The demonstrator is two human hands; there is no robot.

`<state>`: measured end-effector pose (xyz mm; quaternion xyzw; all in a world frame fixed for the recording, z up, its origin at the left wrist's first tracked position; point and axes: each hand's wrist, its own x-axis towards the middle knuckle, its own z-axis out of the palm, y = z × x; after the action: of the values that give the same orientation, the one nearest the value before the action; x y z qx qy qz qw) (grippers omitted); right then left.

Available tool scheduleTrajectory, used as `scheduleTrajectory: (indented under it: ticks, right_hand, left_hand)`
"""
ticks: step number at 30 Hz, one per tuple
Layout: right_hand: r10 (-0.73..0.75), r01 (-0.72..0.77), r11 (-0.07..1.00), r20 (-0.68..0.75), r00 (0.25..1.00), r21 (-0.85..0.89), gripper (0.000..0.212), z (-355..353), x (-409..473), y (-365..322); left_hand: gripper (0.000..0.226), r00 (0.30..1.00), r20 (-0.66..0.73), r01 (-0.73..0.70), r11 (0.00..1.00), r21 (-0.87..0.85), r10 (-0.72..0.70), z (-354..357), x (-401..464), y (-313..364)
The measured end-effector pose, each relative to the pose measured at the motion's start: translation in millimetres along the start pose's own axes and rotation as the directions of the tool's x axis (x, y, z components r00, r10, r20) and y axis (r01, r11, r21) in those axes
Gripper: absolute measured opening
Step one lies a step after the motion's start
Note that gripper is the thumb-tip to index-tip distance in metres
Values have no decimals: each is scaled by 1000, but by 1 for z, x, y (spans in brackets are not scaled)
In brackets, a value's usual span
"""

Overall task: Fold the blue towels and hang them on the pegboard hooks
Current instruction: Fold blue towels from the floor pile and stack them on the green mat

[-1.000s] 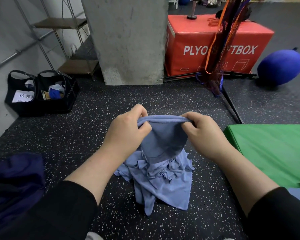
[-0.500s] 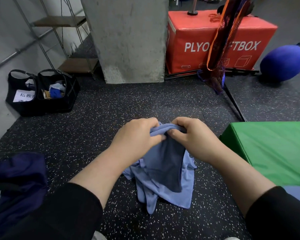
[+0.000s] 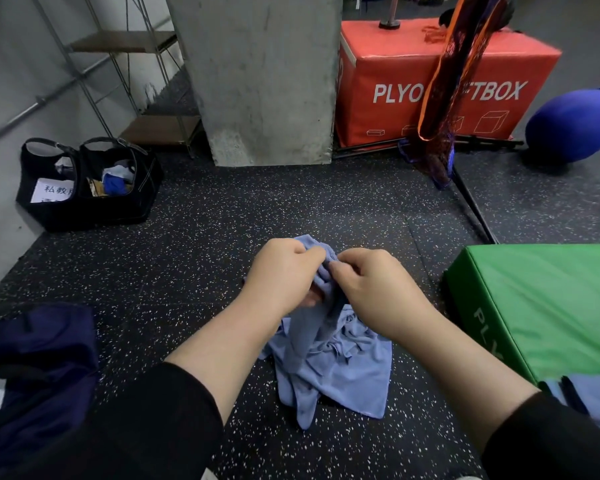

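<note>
Blue towel [image 3: 329, 362] bunched on speckled rubber floor [image 3: 201, 258], top edge pinched by left hand [image 3: 284, 275] and right hand [image 3: 374, 289], both gripping close together. Risk: hands so near each other leave the cloth tangled, so the fold likely comes out crooked. Gym room: concrete pillar [image 3: 260, 77], red plyo box [image 3: 430, 77], green mat [image 3: 541, 306]. No pegboard visible.

Gym or fitness studio, speckled black rubber floor [image 3: 201, 244], red plyo soft box [image 3: 388, 77] beside a concrete pillar [image 3: 264, 77], green padded box [image 3: 548, 306], blue punching bag [image 3: 572, 126], wire shelving [image 3: 132, 81]
</note>
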<state>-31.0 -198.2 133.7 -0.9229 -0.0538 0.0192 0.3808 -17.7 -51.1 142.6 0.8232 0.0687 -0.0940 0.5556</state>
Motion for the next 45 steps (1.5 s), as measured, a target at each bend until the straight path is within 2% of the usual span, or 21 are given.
scheduleTrajectory:
  ticks: [2,4,7,9,12,13,16,18,20,23,25,27,30,32,35,40,45]
  right_hand:
    - [38,-44,985,37,999,167,42,-1,1,1]
    - [32,-56,963,95,995,264,40,-4,1,2]
    - [36,-56,962,77,996,266,16,-4,4,6]
    - [45,-50,975,30,999,218,10,-2,6,7]
    - [81,-72,979,-42,996,189,11,-5,8,8]
    - [87,-74,973,-49,995,218,12,-8,10,8]
    - [89,-77,945,-25,996,318,16,-18,11,7]
    - [68,-80,902,44,997,424,11,-24,10,9]
    - [38,-70,912,89,995,404,12,-30,9,10]
    - [-11,9,970,6,1000,242,3,-35,8,10]
    - [-41,51,973,-48,998,226,4,-38,9,7]
    - [-39,60,957,-79,996,284,7,-43,10,6]
    - [42,13,893,-113,993,450,15,-55,14,9]
    - [110,-19,841,-135,985,541,13,-64,14,12]
    - [219,-64,749,-154,963,660,17,-74,12,21]
    - [311,-114,661,-132,941,742,16,-80,10,33]
    - [369,-116,609,-150,917,785,17,-92,5,49]
  left_hand:
    - [34,999,-10,-45,998,33,46,-1,4,-2]
    - [30,999,20,-46,998,41,46,-3,6,-5]
    - [27,998,53,-45,999,-14,46,-2,6,-6]
    - [26,998,35,-55,998,-17,55,-3,6,-3]
    - [22,988,-38,-150,987,52,152,-10,15,-6]
    - [22,985,6,-172,983,67,172,-13,18,-8]
    - [24,941,291,-212,970,119,170,-17,19,-17]
    - [18,926,340,-245,948,202,167,-14,16,-22]
    - [31,932,310,-261,941,216,187,-11,17,-26]
    - [47,926,342,-189,981,54,160,-6,14,-26]
    - [56,906,404,-132,991,-14,126,-4,13,-27]
    - [59,905,412,-131,991,34,105,-1,12,-32]
    - [61,903,426,-77,996,39,53,-2,11,-38]
    - [57,899,438,-40,997,58,11,-5,9,-40]
    - [38,895,446,-25,994,105,-24,-7,7,-42]
    - [36,866,492,-14,980,198,-87,-13,3,-51]
    - [17,823,536,74,970,230,-190,-27,-3,-58]
